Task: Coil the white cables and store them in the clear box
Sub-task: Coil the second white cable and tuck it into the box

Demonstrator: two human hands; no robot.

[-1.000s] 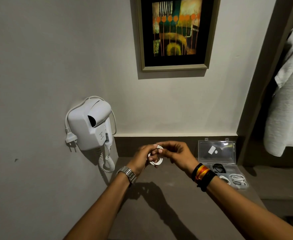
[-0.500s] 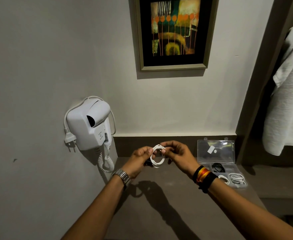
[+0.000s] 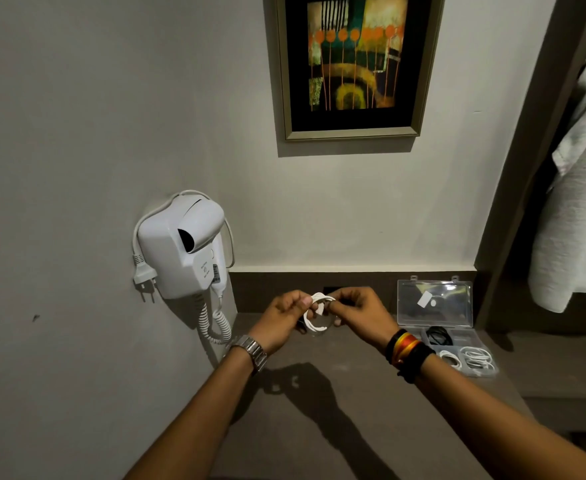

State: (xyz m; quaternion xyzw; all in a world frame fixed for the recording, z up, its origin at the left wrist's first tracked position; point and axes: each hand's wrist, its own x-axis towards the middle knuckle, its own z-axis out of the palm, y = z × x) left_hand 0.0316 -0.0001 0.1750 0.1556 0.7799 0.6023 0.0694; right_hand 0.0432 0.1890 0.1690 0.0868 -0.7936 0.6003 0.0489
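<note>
Both hands meet above the counter [image 3: 319, 427], and between them hangs the white cable [image 3: 314, 315], wound into a small coil. The left hand [image 3: 282, 318] pinches the coil's top at its 10 o'clock edge with thumb and fingertips; the right hand [image 3: 359, 311] is closed on the same top from 2 o'clock. The lower loop dangles free, clear of the counter. A metal watch [image 3: 251, 351] sits on the left wrist, and black, yellow and red bands [image 3: 407, 351] ring the right.

At 3 o'clock from the hands, on the counter's far right end, stands the clear box [image 3: 457, 355], open, its lid [image 3: 435, 303] propped upright against the dark backsplash. A white sticker [image 3: 424, 299] shows on the lid (any writing is too small to read). In the tray's rear compartment lies a black cable [image 3: 438, 336]; in front are two coiled white cables [image 3: 466, 358], side by side.

At 9 o'clock, a white wall-mounted hair dryer [image 3: 177, 247] hangs with its spiral cord [image 3: 213, 323] drooping beside the counter's left end and its plug [image 3: 144, 277] loose; its small label is unreadable. At 12 o'clock a framed abstract picture [image 3: 352, 64] hangs on the wall. A pale garment [image 3: 577, 202] hangs at 2 o'clock, well apart from the box.
</note>
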